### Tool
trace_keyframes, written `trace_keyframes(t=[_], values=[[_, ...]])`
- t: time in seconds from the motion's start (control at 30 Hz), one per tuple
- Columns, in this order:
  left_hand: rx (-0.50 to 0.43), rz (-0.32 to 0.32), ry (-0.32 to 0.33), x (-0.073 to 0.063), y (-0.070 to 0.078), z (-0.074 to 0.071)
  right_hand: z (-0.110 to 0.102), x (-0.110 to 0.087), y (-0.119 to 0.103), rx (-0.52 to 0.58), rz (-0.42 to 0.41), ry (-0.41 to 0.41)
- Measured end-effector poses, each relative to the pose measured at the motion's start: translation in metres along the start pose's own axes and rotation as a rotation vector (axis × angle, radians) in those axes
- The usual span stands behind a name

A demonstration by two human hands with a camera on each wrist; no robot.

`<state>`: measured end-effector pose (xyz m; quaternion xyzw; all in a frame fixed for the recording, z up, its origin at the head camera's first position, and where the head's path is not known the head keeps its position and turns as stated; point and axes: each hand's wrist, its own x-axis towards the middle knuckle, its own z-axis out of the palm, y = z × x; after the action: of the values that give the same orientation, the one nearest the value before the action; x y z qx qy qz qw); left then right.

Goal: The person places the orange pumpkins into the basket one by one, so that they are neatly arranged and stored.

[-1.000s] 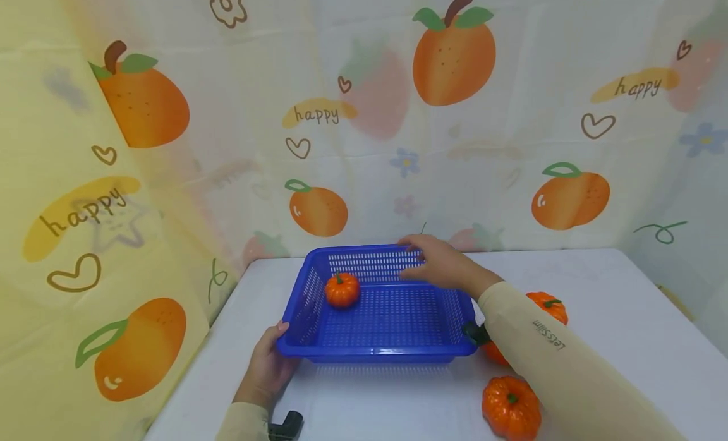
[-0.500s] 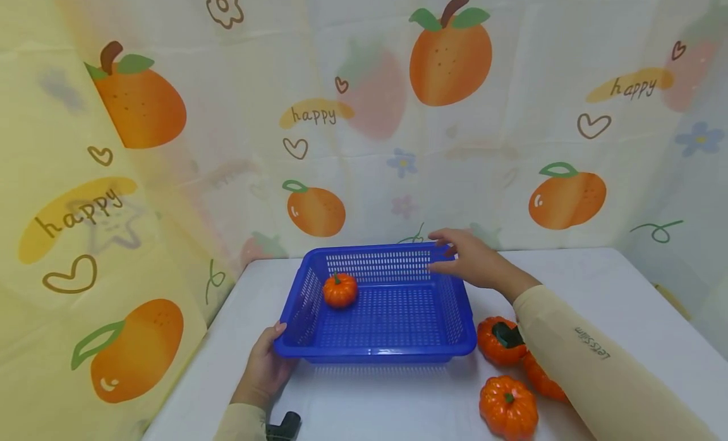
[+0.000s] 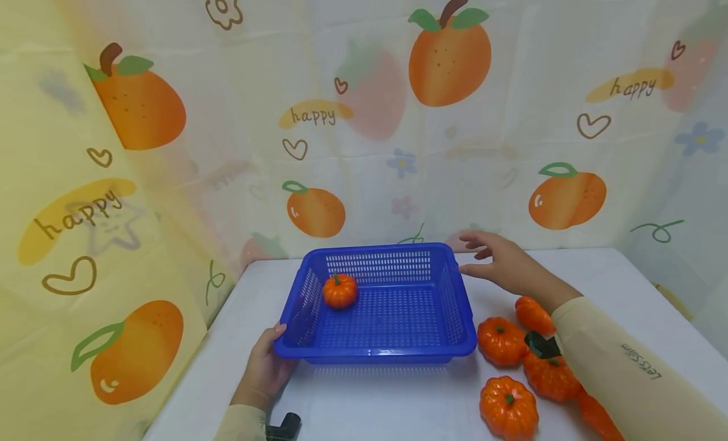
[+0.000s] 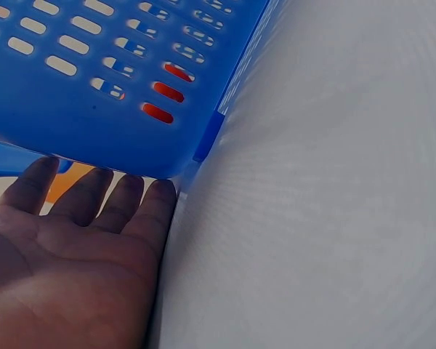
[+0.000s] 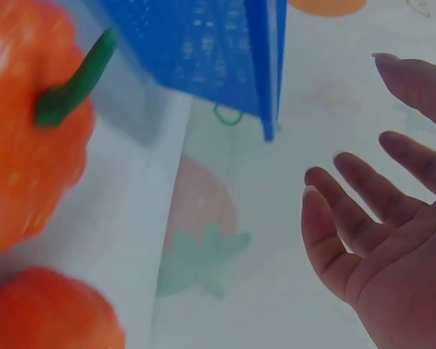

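Observation:
A blue plastic basket (image 3: 375,351) with slotted walls stands on the white table, holding one small orange pumpkin (image 3: 340,292) near its back left. My left hand (image 3: 266,364) grips the basket's front left corner, thumb on the rim. In the left wrist view, the fingertips of the left hand (image 4: 73,269) meet the basket wall (image 4: 94,123) from outside. Beyond the basket's back right corner, my right hand (image 3: 503,262) hovers with relaxed, spread fingers and nothing in them. The right wrist view shows this right hand (image 5: 400,233) apart from the basket (image 5: 203,58).
Several orange pumpkins lie right of the basket, among them a front one (image 3: 508,408), one beside the basket (image 3: 502,342) and one behind (image 3: 533,314). My right sleeve (image 3: 631,371) partly covers others. A fruit-printed curtain (image 3: 370,175) hangs behind the table (image 3: 364,403).
My right hand has moved right, from over the basket to past its back right corner, uncovering more pumpkins. The left hand, the basket and the pumpkin in it have stayed put.

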<state>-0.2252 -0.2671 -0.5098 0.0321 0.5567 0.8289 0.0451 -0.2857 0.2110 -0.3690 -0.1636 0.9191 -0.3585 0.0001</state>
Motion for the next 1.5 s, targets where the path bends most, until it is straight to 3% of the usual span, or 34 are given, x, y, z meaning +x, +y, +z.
trace_keyframes(t=[0.8, 1.03, 1.5], values=[[0.009, 0.001, -0.014, 0.0, 0.002, 0.001, -0.029, -0.04, 0.063, 0.015, 0.104, 0.013], [0.013, -0.001, 0.008, -0.001, 0.001, 0.0, -0.03, -0.048, 0.081, -0.004, 0.135, 0.013], [0.018, 0.007, -0.007, 0.0, -0.001, -0.001, -0.03, -0.063, 0.107, -0.039, 0.177, -0.041]])
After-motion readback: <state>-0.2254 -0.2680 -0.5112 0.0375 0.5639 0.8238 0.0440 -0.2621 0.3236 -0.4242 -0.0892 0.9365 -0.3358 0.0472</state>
